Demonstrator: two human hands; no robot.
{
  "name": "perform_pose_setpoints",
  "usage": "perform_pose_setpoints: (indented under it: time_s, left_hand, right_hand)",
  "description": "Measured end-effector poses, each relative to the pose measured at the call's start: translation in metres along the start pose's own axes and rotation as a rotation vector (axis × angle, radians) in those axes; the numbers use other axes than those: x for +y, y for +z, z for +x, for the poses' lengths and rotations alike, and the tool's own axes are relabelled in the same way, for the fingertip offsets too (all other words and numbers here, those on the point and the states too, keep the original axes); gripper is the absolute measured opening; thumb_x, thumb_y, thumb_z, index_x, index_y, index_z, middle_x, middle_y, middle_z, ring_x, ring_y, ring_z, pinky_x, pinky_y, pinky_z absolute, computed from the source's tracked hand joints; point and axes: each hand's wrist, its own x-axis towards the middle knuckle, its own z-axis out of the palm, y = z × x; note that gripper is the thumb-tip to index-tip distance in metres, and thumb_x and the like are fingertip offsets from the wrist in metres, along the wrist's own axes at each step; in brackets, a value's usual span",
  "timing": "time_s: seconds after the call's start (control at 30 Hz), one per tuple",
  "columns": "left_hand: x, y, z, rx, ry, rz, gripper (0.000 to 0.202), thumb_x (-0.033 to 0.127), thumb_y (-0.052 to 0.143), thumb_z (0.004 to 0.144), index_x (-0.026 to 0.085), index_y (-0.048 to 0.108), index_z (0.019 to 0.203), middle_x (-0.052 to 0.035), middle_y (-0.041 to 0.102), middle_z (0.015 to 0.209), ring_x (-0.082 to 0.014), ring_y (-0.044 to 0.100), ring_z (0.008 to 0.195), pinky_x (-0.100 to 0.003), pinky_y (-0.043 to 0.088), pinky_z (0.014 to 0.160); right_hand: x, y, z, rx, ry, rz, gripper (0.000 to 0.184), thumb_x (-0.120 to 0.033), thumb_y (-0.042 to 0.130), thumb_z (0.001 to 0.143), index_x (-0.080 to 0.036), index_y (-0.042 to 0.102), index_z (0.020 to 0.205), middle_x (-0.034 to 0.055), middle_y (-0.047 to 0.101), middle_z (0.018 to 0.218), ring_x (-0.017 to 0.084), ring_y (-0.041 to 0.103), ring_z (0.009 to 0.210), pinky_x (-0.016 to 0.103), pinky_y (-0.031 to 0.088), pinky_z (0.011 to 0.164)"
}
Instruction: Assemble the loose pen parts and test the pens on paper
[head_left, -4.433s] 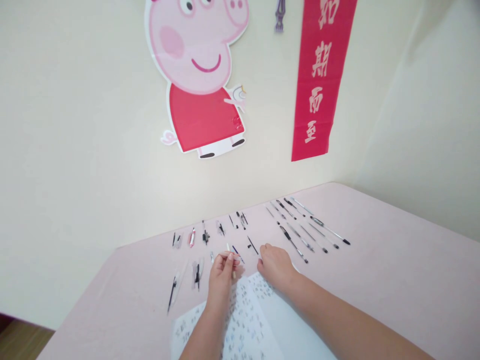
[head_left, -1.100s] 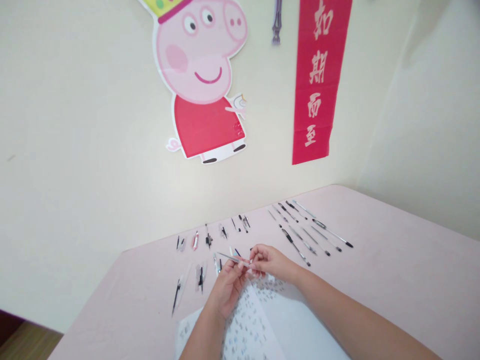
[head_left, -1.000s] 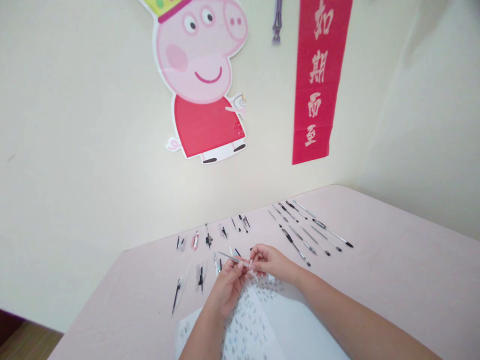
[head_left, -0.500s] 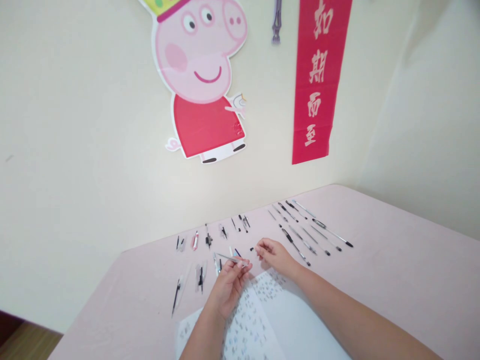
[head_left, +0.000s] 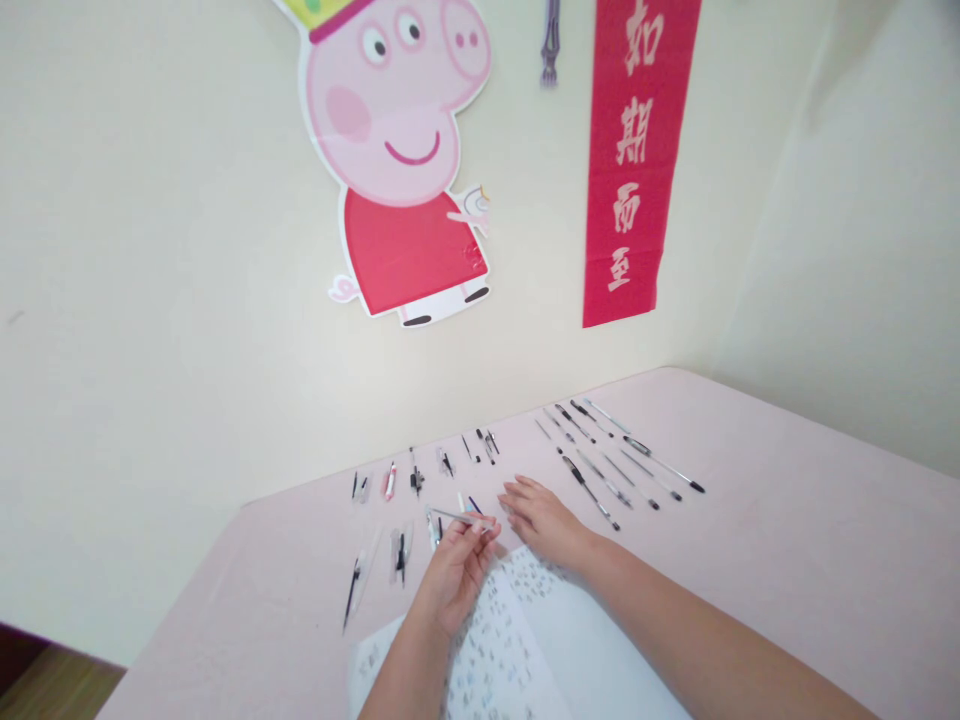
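Pen (head_left: 453,516) in half-upturned left hand (head_left: 459,562).

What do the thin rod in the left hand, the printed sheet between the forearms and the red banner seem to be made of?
Thin rod in the left hand: probably smooth plastic, judging by its pale grey look; too small for certainty. Printed sheet: matte paper, apparently, being thin and white with small marks. Red banner: matte cloth or paper; faint creases fit both.
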Motion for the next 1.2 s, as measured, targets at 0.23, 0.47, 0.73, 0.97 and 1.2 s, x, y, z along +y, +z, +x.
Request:
perform_pose_setpoints:
  time_s: [0.23, 0.47, 0.73, 0.97, 1.2]
  left_hand:
    - [0.0, 0.0, 0.001, -0.009, 0.018, -0.015, 0.004, 0.009, 0.061, 0.076, 0.011, 0.059, 0.079, -0.005, 0.064, 0.082, -0.0092, 0.064, 0.072, -0.015, 0.052, 0.063]
    - [0.0, 0.0, 0.002, 0.003, 0.021, -0.017, 0.006, 0.008, 0.062, 0.076, 0.012, 0.059, 0.079, -0.0042, 0.065, 0.08, -0.0094, 0.064, 0.072, -0.015, 0.053, 0.062]
    - [0.0, 0.003, 0.001, 0.014, 0.036, -0.022, 0.006, 0.008, 0.063, 0.075, 0.012, 0.058, 0.078, -0.0042, 0.065, 0.079, -0.0098, 0.064, 0.072, -0.015, 0.053, 0.061]
    - [0.0, 0.001, 0.002, 0.011, 0.042, -0.015, 0.006, 0.008, 0.062, 0.076, 0.012, 0.058, 0.079, -0.0043, 0.065, 0.08, -0.0093, 0.064, 0.072, -0.015, 0.053, 0.062]
    - [0.0, 0.001, 0.001, 0.008, 0.041, -0.026, 0.007, 0.009, 0.063, 0.074, 0.012, 0.058, 0.078, -0.0036, 0.065, 0.078, -0.0097, 0.065, 0.07, -0.015, 0.053, 0.059]
  right_hand:
    - [-0.004, -0.002, 0.001, -0.044, -0.039, -0.015, 0.037, -0.024, 0.048, 0.084, -0.01, 0.058, 0.116, 0.0151, 0.056, 0.121, 0.025, 0.041, 0.121, 0.042, 0.03, 0.105]
    - [-0.014, -0.008, 0.002, -0.022, -0.15, -0.04, 0.031, -0.022, 0.052, 0.082, -0.015, 0.06, 0.111, 0.0095, 0.061, 0.109, 0.02, 0.047, 0.115, 0.04, 0.027, 0.108]
    - [-0.018, -0.006, 0.001, -0.011, -0.197, -0.053, 0.023, -0.019, 0.05, 0.084, -0.018, 0.066, 0.1, 0.0071, 0.062, 0.102, 0.02, 0.044, 0.116, 0.038, 0.031, 0.105]
    - [-0.017, -0.008, 0.002, -0.018, -0.24, -0.054, 0.024, -0.015, 0.048, 0.083, -0.018, 0.067, 0.097, 0.0067, 0.064, 0.099, 0.02, 0.05, 0.111, 0.037, 0.032, 0.103]
    - [-0.017, -0.006, 0.006, 0.013, -0.281, -0.068, 0.015, -0.015, 0.054, 0.081, -0.017, 0.067, 0.075, 0.0065, 0.064, 0.074, 0.02, 0.054, 0.093, 0.035, 0.039, 0.088]
